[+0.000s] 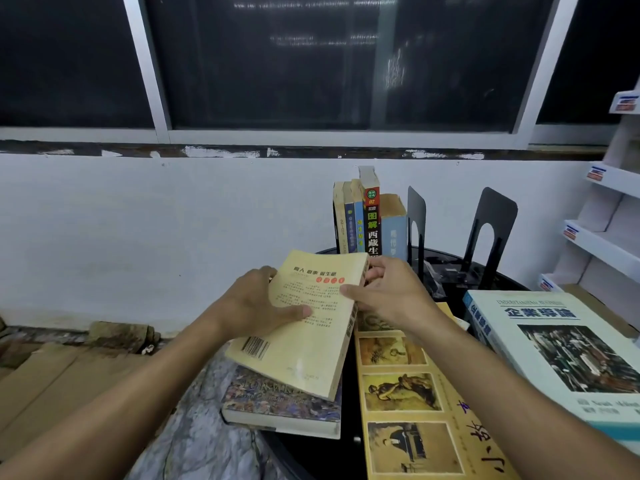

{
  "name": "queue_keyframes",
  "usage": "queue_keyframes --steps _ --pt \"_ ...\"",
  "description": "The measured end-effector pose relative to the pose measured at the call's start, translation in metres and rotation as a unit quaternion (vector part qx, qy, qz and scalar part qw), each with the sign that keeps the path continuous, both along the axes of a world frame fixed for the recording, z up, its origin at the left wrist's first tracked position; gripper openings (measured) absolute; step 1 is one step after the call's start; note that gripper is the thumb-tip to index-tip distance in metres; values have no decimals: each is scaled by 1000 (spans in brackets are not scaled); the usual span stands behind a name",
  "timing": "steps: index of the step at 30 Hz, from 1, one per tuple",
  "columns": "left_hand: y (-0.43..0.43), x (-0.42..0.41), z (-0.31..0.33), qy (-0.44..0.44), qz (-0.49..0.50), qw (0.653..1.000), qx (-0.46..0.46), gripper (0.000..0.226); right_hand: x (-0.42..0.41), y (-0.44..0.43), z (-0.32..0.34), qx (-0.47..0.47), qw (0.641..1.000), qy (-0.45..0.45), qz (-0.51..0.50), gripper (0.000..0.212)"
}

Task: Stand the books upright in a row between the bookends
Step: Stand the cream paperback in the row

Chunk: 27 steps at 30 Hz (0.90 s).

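Observation:
Both hands hold a pale yellow paperback [304,344], back cover up and tilted, above the table's near left. My left hand [258,306] grips its left edge with the thumb on the cover. My right hand [388,292] pinches its right edge near the spine. Several books [367,220] stand upright in a row at the back of the table. One black bookend [417,223] stands just right of that row, and a second black bookend [491,230] stands further right, apart from it.
A round black table [450,292] carries the books. Lying flat on it are a patterned book [280,407] under the paperback, a yellow book with pictures [412,410] and a large pale blue textbook [561,351]. White shelves [602,244] rise at the right.

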<state>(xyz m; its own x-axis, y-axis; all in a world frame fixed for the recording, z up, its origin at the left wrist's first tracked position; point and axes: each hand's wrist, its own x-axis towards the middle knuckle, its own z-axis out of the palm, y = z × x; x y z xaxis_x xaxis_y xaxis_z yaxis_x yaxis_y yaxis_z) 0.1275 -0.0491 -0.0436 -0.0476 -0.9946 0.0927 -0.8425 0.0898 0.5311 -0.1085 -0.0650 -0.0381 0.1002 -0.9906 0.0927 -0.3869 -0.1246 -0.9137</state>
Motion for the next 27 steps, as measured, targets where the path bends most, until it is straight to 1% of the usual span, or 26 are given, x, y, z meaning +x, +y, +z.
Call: queue_keyframes --steps 2,4,10,15,17,21,27 --pt "-5 -6 4 23 -7 999 -26 86 -6 3 14 -16 1000 3 3 37" --pt "-8 -16 11 42 -29 997 -57 83 -13 8 29 -33 999 -2 -1 28" --pt "-13 -58 34 113 -78 982 -129 73 -41 23 66 -117 991 37 -61 26" --pt "-17 -98 53 148 -116 968 -165 62 -71 32 93 -192 971 70 -124 25" --pt "-21 -113 60 170 -146 961 -162 58 -83 31 102 -211 962 93 -149 26" --pt "-30 -137 68 207 -206 949 -116 57 -105 35 115 -244 945 130 -176 26" --pt "-38 -158 72 217 -262 939 -39 64 -121 42 118 -259 935 165 -180 24"
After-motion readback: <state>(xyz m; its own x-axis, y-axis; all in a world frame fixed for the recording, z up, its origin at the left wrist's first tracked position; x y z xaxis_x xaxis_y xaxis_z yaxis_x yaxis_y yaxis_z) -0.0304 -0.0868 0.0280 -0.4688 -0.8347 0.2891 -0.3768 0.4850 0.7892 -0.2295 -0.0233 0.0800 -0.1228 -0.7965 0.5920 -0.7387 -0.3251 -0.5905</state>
